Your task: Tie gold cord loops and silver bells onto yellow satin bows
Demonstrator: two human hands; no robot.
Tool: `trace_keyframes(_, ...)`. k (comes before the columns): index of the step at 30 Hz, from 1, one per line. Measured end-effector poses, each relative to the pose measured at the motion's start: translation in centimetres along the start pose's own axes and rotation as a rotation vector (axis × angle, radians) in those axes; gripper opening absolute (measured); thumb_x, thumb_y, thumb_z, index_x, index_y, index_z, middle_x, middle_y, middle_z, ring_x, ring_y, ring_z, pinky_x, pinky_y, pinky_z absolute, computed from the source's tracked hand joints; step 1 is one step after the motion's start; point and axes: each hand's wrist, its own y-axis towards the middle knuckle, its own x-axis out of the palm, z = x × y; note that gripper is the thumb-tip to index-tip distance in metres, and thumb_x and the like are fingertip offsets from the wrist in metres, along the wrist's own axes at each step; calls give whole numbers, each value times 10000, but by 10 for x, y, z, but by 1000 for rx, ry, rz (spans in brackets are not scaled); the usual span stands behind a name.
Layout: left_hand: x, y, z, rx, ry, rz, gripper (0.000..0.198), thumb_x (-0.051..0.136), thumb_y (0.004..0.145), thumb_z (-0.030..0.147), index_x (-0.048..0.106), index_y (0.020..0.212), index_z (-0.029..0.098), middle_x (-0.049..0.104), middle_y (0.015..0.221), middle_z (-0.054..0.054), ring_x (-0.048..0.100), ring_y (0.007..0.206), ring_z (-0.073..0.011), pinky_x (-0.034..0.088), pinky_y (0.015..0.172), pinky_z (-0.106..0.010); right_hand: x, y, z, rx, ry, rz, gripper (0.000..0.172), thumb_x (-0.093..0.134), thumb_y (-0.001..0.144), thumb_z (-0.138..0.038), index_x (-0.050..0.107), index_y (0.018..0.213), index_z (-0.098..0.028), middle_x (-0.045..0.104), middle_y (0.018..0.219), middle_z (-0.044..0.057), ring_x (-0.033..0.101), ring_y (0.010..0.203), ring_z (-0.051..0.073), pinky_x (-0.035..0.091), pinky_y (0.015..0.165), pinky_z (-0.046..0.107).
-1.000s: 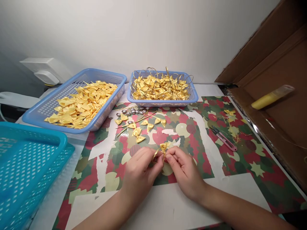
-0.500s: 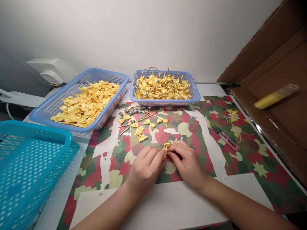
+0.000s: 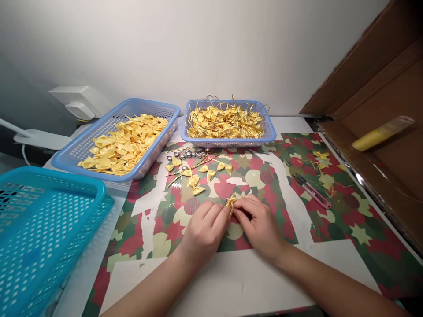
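Close together over the patterned mat [image 3: 178, 246], my left hand [image 3: 206, 226] and my right hand [image 3: 259, 220] pinch a small yellow bow with gold cord [image 3: 230, 201]. The cord makes a loop between the fingertips, which partly hide it. A small silver bell seems to sit beside the bow. Beyond the hands lie several loose yellow bows [image 3: 197, 190], a few gold cords [image 3: 194, 166] and several silver bells [image 3: 188, 153].
At the back left a blue basket [image 3: 57, 159] holds yellow bows; another blue basket [image 3: 228, 143] holds bows with cord loops. A teal basket [image 3: 99, 187] stands at left. Pink thread snips [image 3: 312, 190] and thread scraps [image 3: 327, 181] lie right, near a cardboard box [image 3: 373, 83].
The view has shifted slightly, so the baskets appear a little further right. Both hands stay at the bow, and the gold cord loop shows a little more between the fingers.
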Motion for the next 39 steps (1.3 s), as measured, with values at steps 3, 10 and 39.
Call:
trace_keyframes(3,-4,2,-2,-130,-102,33,96,562,856,69,586,822,155,624,661,-31,537,609,-144,455,570,-261,-2,1,0,11,16,-38,173,507,878,-114,627,804,-214,657,755,30,559,797,189,477,673,303)
trace_keyframes(10,-16,12,-3,-700,-583,-25,102,596,843,232,606,759,175,626,667,-8,553,568,-112,445,512,-218,-6,-1,0,108,121,-74,86,598,844,-180,678,855,-209,642,828,41,601,769,163,490,644,271)
trace_keyframes(39,-23,16,-2,-986,-869,-121,171,650,808,301,677,723,155,640,659,-17,558,585,-112,444,508,-208,-18,3,-11,-92,-8,178,95,612,846,-159,659,881,-233,696,899,27,582,900,201,482,773,337)
